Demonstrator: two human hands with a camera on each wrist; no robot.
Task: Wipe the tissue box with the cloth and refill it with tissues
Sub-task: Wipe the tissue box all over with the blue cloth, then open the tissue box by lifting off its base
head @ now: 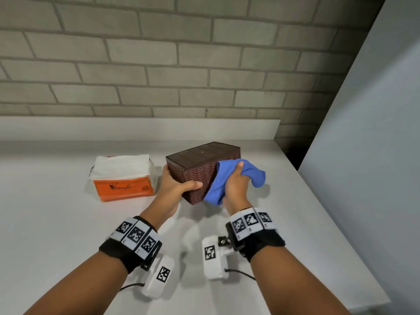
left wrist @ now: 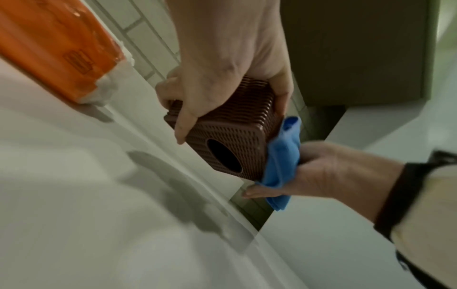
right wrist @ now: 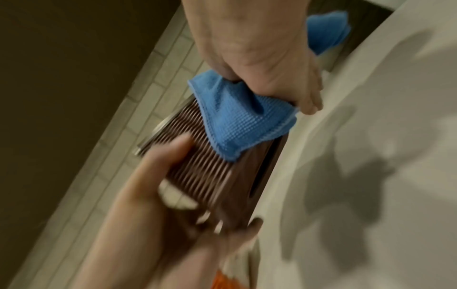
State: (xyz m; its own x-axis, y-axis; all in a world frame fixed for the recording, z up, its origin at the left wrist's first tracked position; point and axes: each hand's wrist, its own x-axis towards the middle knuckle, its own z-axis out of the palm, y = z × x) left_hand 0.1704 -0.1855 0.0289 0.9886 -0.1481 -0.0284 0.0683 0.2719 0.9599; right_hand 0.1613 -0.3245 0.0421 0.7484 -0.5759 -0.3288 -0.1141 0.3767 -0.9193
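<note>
Wiping is the step in hand. The left hand (head: 179,186) grips the near end of the brown woven tissue box (head: 200,169), thumb across its front wall and fingers round the far side, holding it lifted off the worktop (head: 68,223) with its oval opening facing down, as the left wrist view shows. The right hand (head: 236,185) clutches the blue cloth (head: 247,173) and presses it against the box wall beside that hand. To do this well, I would run the cloth along the ribs of the weave, turn the box for each wall, and keep the left grip firm. The orange tissue pack (head: 123,178) lies just beyond the left hand, apart from the box. The worktop is pale and matt; behind it stands a grey brick wall (head: 159,64).
</note>
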